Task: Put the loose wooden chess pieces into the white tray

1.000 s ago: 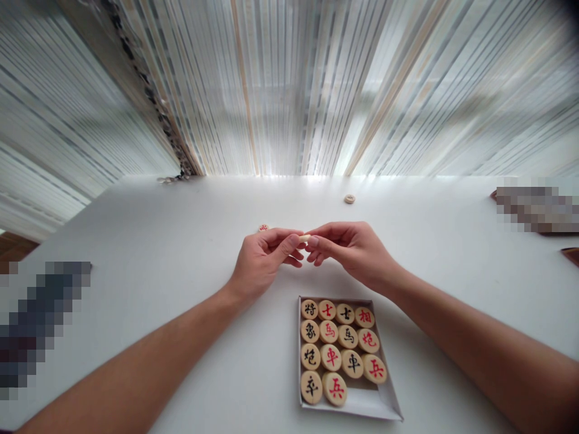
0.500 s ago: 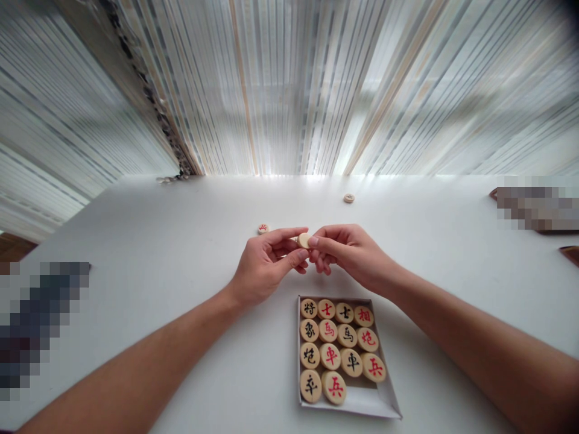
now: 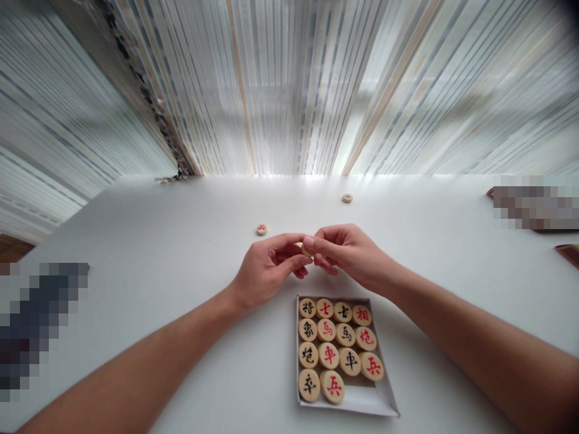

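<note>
Above the white table, a pale round Chinese chess piece (image 3: 306, 249) is pinched between both hands and largely hidden by fingers. My left hand (image 3: 266, 265) is closed on its left side with thumb and index finger. Over its near face lies the thumb of my right hand (image 3: 350, 246), which is closed on it too; its marking cannot be seen. Nearer me sits a shallow open box (image 3: 371, 402) with rows of pieces bearing red or black characters. The front row holds a black-marked piece (image 3: 309, 385) and a red-marked piece (image 3: 332, 386), with bare box floor to their right.
One loose red-marked piece (image 3: 262, 229) lies just beyond my left hand. Another loose piece (image 3: 347, 198) rests farther back. A striped string curtain (image 3: 280, 90) hangs along the table's (image 3: 181, 241) far edge. Blurred-out objects stand at left (image 3: 45, 319) and right (image 3: 534, 205).
The piece has turned between my fingers: its blank pale face showed before, and now my right thumb covers most of it. My left index finger has lowered slightly. The box contents are unchanged.
</note>
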Action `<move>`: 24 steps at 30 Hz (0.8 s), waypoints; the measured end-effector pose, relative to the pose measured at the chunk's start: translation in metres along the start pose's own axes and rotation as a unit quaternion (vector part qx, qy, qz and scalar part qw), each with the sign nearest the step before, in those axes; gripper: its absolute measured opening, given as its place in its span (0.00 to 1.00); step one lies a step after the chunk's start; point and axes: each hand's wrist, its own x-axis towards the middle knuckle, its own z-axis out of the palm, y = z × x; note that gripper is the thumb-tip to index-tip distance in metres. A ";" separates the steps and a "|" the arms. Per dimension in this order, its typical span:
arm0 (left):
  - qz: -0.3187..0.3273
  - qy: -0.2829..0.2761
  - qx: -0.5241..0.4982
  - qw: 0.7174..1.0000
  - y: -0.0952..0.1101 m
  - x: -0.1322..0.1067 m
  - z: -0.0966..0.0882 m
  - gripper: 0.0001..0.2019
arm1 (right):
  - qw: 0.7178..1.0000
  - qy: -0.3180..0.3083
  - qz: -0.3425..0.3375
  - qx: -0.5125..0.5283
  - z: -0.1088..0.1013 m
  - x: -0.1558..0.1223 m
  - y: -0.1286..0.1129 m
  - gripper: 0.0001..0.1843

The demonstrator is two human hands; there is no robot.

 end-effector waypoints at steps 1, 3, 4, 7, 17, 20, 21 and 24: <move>0.002 0.002 -0.005 1.000 0.000 0.000 -0.001 0.15 | 1.000 -0.006 -0.002 0.015 0.000 0.000 0.000 0.26; 0.005 0.008 -0.014 1.000 -0.001 0.001 -0.002 0.16 | 0.998 -0.018 -0.004 0.054 0.000 0.000 -0.001 0.23; 0.004 0.009 -0.017 1.000 -0.002 0.002 -0.002 0.16 | 0.997 -0.023 -0.003 0.074 0.000 0.001 -0.001 0.21; 0.002 0.019 -0.026 0.999 -0.002 0.003 -0.003 0.17 | 0.992 -0.032 0.000 0.118 -0.001 0.001 0.000 0.17; 0.013 0.022 -0.012 1.000 -0.002 0.002 -0.003 0.16 | 0.996 -0.038 0.007 0.085 -0.002 -0.001 0.001 0.12; 0.022 0.012 0.003 1.000 -0.003 0.001 -0.002 0.15 | 0.997 -0.033 0.013 0.073 -0.001 -0.001 0.002 0.14; 0.023 0.009 0.008 1.000 -0.003 0.001 -0.002 0.15 | 0.997 -0.031 0.014 0.069 -0.001 -0.002 0.002 0.15; 0.028 0.001 0.021 0.999 -0.004 -0.001 -0.002 0.15 | 0.998 -0.025 0.012 0.057 0.000 -0.002 0.002 0.19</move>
